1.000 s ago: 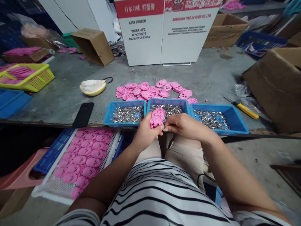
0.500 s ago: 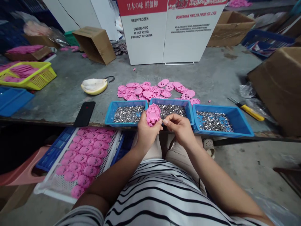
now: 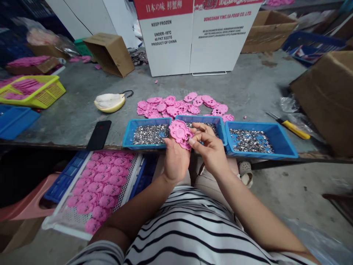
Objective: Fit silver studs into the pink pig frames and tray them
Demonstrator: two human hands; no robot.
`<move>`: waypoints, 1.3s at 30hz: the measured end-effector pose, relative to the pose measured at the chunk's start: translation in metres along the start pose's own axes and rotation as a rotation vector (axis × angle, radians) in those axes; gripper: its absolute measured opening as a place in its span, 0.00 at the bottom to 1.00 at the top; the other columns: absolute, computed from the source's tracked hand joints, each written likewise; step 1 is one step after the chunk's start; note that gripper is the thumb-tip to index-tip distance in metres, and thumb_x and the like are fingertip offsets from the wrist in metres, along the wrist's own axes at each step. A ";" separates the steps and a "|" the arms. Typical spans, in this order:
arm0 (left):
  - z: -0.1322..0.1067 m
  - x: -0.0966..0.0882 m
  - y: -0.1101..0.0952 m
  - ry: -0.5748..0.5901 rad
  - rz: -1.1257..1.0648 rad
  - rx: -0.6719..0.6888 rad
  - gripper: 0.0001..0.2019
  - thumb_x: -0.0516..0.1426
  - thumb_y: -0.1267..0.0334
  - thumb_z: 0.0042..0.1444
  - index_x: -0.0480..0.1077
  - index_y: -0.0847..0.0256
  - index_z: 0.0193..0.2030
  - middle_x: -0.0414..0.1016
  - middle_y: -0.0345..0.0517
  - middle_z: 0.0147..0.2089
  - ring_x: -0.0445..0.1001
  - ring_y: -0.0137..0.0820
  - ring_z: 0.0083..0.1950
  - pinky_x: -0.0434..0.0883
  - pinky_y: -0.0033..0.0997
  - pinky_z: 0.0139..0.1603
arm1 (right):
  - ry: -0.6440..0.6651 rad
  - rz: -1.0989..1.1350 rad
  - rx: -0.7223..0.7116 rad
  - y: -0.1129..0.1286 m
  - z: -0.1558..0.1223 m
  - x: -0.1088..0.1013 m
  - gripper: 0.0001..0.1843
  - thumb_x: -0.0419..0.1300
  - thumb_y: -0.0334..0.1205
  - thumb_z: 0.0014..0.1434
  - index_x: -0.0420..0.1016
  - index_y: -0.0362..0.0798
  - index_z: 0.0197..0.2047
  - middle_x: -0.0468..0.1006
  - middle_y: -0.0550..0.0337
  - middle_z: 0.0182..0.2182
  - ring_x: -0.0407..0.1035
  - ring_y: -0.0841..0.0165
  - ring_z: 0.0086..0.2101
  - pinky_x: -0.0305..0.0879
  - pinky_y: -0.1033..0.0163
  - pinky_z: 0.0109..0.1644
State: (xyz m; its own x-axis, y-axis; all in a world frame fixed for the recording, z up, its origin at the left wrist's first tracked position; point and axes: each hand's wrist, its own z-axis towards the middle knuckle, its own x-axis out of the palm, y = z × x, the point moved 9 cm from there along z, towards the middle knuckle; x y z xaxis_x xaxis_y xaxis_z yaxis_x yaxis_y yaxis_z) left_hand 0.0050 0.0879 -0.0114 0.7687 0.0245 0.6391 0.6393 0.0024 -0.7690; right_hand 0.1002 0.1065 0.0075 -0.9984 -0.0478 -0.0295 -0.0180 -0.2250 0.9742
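Note:
A pink, scallop-edged piece [image 3: 179,131] with a raised round middle and holes lies on the fingers of my left hand [image 3: 176,160]. That hand is palm up, its thumb out to the side and its fingers mostly hidden behind the piece. My right hand [image 3: 211,147] pinches the piece's lower right edge between thumb and forefinger; whether a small metal part is also in the pinch cannot be made out. Both hands are over the front of the middle blue tray [image 3: 222,129], which holds small shiny metal bits. Beyond it lies a loose heap of similar pink pieces [image 3: 172,110].
Blue trays of metal bits stand left [image 3: 127,138] and right [image 3: 286,147]. A black phone [image 3: 99,135], fruit half [image 3: 110,103] and yellow-handled tool [image 3: 296,130] lie on the table. Below left, a white crate [image 3: 64,224] carries rows of pink pieces. A white carton [image 3: 171,59] stands behind.
The pink piece has tilted and turned in my left hand, whose thumb has come off it and moved left. My right fingers have shifted onto the piece's edge.

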 end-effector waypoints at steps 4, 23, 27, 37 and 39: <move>-0.001 -0.001 0.002 -0.008 0.051 -0.008 0.38 0.37 0.31 0.56 0.59 0.58 0.59 0.68 0.54 0.54 0.63 0.28 0.66 0.71 0.29 0.61 | -0.021 -0.023 -0.012 0.002 0.000 -0.002 0.13 0.67 0.47 0.50 0.73 0.48 0.23 0.71 0.50 0.49 0.63 0.57 0.56 0.58 0.48 0.62; -0.001 0.002 0.000 -0.015 0.054 0.021 0.40 0.40 0.28 0.53 0.62 0.60 0.56 0.67 0.54 0.56 0.59 0.30 0.70 0.68 0.31 0.66 | -0.010 -0.041 -0.035 0.002 0.000 -0.001 0.11 0.65 0.42 0.52 0.70 0.47 0.24 0.72 0.50 0.48 0.66 0.59 0.52 0.59 0.49 0.61; -0.002 0.003 0.001 -0.021 0.056 0.017 0.41 0.40 0.26 0.51 0.62 0.60 0.56 0.68 0.54 0.55 0.61 0.31 0.68 0.69 0.32 0.64 | -0.033 -0.056 -0.082 0.003 -0.001 0.002 0.12 0.64 0.43 0.52 0.68 0.47 0.25 0.71 0.50 0.47 0.66 0.59 0.52 0.61 0.50 0.60; 0.002 -0.008 0.004 -0.013 0.019 -0.068 0.36 0.41 0.32 0.56 0.58 0.60 0.57 0.69 0.53 0.55 0.73 0.26 0.51 0.72 0.24 0.47 | -0.184 -0.141 -0.132 0.005 0.020 -0.046 0.12 0.61 0.45 0.54 0.65 0.49 0.36 0.72 0.50 0.46 0.70 0.61 0.47 0.67 0.55 0.50; 0.002 -0.012 0.005 -0.016 0.025 -0.098 0.31 0.45 0.37 0.57 0.58 0.60 0.57 0.69 0.53 0.55 0.74 0.24 0.47 0.71 0.22 0.44 | -0.321 -0.349 -0.108 0.013 0.031 -0.088 0.12 0.60 0.45 0.54 0.67 0.49 0.39 0.74 0.50 0.42 0.70 0.61 0.44 0.67 0.55 0.48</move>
State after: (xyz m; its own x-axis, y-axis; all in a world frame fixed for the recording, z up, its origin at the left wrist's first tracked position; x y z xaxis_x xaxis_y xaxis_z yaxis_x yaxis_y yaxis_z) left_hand -0.0011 0.0895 -0.0225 0.7846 0.0397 0.6187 0.6193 -0.0961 -0.7793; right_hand 0.1862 0.1384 0.0299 -0.8999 0.3476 -0.2632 -0.3662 -0.2748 0.8890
